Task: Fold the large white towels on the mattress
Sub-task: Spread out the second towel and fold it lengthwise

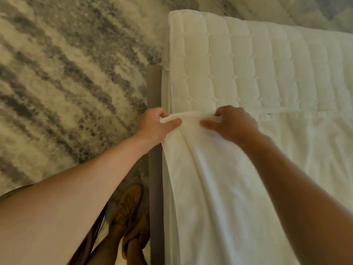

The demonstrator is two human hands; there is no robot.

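My left hand (158, 127) and right hand (234, 124) each pinch the top edge of a white towel (200, 178), thumbs in front and fingers curled behind. I hold that edge just above the mattress's (248, 60) near left edge, and the towel hangs from it toward me. More white cloth lies flat across the near half of the mattress; I cannot tell whether it is this towel or another. No finished folded stack shows on the mattress, so I judge I'm early: this fold is only begun, and the rest is left.
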